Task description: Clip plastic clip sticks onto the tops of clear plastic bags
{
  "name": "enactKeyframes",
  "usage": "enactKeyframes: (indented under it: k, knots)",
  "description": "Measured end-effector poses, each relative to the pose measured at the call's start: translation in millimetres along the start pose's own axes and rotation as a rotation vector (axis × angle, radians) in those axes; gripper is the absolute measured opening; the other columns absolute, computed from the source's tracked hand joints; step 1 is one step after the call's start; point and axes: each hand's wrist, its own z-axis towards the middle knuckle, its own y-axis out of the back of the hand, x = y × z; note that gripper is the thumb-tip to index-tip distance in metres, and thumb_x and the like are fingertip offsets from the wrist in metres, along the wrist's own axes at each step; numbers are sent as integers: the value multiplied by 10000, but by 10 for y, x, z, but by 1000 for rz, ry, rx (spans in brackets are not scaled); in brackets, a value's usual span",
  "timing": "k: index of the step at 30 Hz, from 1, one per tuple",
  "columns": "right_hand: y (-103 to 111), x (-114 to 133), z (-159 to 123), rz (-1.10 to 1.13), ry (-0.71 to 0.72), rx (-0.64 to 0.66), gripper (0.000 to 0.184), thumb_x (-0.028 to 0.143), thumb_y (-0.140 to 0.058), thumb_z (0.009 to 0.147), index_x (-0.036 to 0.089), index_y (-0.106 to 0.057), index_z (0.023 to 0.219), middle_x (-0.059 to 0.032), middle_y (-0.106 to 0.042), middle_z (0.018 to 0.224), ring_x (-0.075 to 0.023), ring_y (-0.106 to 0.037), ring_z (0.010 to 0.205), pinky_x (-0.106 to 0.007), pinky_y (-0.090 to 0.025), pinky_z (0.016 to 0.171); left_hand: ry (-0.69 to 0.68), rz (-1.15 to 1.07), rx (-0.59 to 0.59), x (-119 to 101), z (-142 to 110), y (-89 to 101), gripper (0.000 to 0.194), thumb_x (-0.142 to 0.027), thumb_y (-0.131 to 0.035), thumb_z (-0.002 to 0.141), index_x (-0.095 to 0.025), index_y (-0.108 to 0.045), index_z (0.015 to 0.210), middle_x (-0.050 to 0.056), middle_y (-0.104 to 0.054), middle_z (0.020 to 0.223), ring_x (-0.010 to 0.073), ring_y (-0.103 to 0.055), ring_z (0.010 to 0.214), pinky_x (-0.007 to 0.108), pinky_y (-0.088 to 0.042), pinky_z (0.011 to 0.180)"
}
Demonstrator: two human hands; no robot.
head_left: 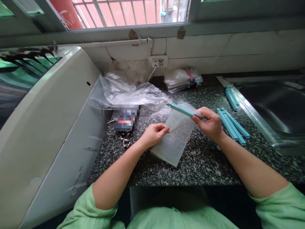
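Observation:
A frosted clear plastic bag (173, 140) lies slanted on the dark speckled counter (205, 165). My left hand (154, 133) is closed in a pinch on the bag's left edge. My right hand (209, 122) is closed round one end of a teal plastic strip (182, 109) that runs along the bag's top edge and points up to the left.
Loose teal strips (232, 125) lie right of my right hand, more strips (231, 97) by the steel sink (274, 105). A pile of finished bags (182, 79) sits by the wall socket (158, 61). Crumpled clear plastic (126, 92) and a white appliance (47, 127) fill the left.

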Motion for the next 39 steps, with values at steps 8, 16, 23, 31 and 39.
enactKeyframes:
  k: [8,16,23,31,39]
  knots:
    - [-100,89,-62,153,63,238,160,330,-587,791,183,-596,730,-26,-570,704,-133,-529,645,-257,-433,590,-87,-218,40,52,35,-28,299,-402,-712,581,-144,-655,719,11,-620,666,120,-522,621,247,-415,606]
    - [-265,141,-149,299,-356,155,404,453,-632,705,189,-557,1001,-24,-590,761,-144,-539,650,-267,-449,578,-158,-229,-175,48,48,13,433,-557,-699,542,-136,-609,501,-46,-420,424,61,-339,442,212,-279,449]
    - [-337,378,-197,321,-406,552,185,318,-553,742,169,-575,635,10,-539,572,-107,-472,541,-244,-379,527,-282,-321,-447,140,98,79,424,-576,-665,599,-154,-633,568,-27,-492,470,60,-374,434,210,-288,433]
    - [-420,298,-275,169,-212,455,184,293,-564,750,181,-518,611,13,-517,567,-102,-457,538,-238,-362,525,-278,-332,-455,154,103,47,396,-545,-658,631,-156,-615,570,-8,-569,523,57,-386,428,211,-312,433]
    - [-432,86,-185,63,-251,55,231,285,-544,784,193,-525,995,-8,-612,732,-116,-525,552,-252,-425,550,-113,-231,-354,191,128,26,434,-570,-640,609,-142,-605,552,-15,-553,519,67,-391,461,210,-303,461]
